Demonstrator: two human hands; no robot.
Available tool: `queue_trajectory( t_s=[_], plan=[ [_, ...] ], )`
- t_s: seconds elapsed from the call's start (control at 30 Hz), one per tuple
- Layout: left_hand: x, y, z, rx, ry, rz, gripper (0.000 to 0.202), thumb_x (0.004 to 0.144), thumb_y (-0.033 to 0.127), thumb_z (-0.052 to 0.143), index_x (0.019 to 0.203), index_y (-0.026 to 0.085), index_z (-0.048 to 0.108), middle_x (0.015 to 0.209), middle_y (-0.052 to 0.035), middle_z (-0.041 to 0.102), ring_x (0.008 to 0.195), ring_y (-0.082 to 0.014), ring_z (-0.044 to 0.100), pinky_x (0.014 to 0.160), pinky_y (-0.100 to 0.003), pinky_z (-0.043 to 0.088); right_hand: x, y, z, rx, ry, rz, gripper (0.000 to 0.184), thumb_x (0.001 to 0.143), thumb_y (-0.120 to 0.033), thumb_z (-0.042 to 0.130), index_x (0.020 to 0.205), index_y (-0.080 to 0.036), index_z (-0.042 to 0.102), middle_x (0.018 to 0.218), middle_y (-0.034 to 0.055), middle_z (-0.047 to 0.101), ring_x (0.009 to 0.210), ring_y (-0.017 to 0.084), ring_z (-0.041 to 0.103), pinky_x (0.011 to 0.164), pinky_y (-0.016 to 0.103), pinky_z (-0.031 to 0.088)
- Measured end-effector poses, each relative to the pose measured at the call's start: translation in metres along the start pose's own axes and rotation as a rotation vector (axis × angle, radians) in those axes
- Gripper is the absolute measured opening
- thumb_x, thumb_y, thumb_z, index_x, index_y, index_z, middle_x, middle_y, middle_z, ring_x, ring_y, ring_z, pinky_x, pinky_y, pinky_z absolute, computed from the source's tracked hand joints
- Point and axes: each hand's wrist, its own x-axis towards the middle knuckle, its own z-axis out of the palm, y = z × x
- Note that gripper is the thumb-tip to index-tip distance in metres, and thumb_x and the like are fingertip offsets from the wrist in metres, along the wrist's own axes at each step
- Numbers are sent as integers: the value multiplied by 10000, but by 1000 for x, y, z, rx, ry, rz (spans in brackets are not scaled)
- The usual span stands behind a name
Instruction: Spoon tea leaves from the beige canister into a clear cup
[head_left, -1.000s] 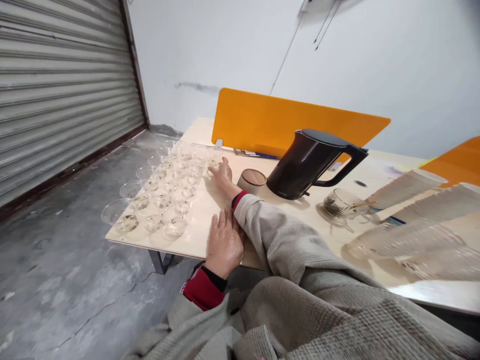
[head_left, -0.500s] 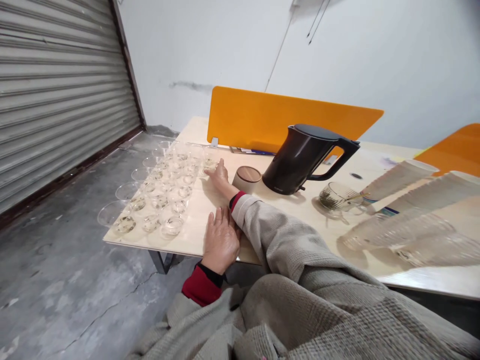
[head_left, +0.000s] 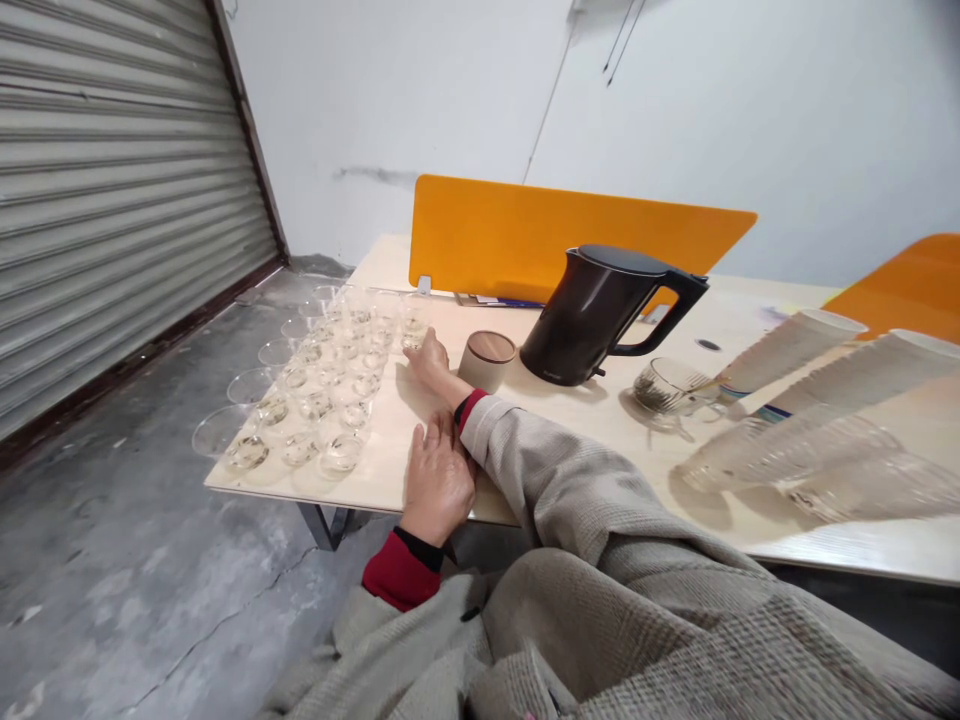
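Observation:
My right hand [head_left: 429, 358] reaches across the table to a clear plastic cup [head_left: 414, 318] at the end of the nearest column. Its thumb and fingers close around the lower part of that cup. Several more clear cups [head_left: 341, 450] stand in close rows to the left, with dark tea leaves at their bottoms. My left hand [head_left: 439, 485] lies flat near the table's front edge, fingers stretched out, partly beside my right sleeve. A round canister with a wooden lid [head_left: 491, 347] stands just right of my right wrist.
A black electric kettle [head_left: 600, 315] stands behind my right arm. Further right are a glass cup of tea leaves [head_left: 664, 388] and stacks of paper cups [head_left: 795, 345] and clear cups [head_left: 817, 460] lying down. An orange divider [head_left: 525, 240] borders the back of the table [head_left: 397, 440].
My right hand has drawn its fingers closer together at the cup. The view has shifted slightly. My left hand stays flat on the table.

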Motion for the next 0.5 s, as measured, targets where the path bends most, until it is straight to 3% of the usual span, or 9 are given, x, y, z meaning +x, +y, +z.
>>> queue_trajectory(
  t_s=[0.13,0.27,0.4,0.5],
  plan=[
    [1,-2,3,7,14,9,578,1090,284,415,1601,37,524,1738,-225,434,1657,-391,357,1334,-600,324,-8,-6,-10,-22,-1,63,725,1010,-342,693,1614,-80,391,1359,243,727,1297,342,711,1045,416,566],
    [5,-2,0,24,-4,21,567,1100,293,396,1582,33,541,1698,-230,498,1628,-407,406,1322,-616,332,-34,-15,-30,-8,-32,22,815,991,-366,727,1659,-76,360,1463,247,690,1388,380,662,1127,451,555],
    [9,-3,-6,34,1,31,541,1099,313,388,1498,27,615,1637,-237,573,1619,-398,422,1323,-594,343,-82,-14,-62,36,-67,-191,877,985,-422,731,1693,-91,333,1538,225,649,1474,371,603,1209,460,510],
    [12,-6,-4,43,-7,-11,534,1075,316,432,1506,56,612,1598,-232,614,1583,-385,482,1314,-594,363,-124,3,-96,119,-85,-366,853,991,-416,716,1706,-141,341,1555,204,648,1477,343,612,1213,481,510]
  ],
)
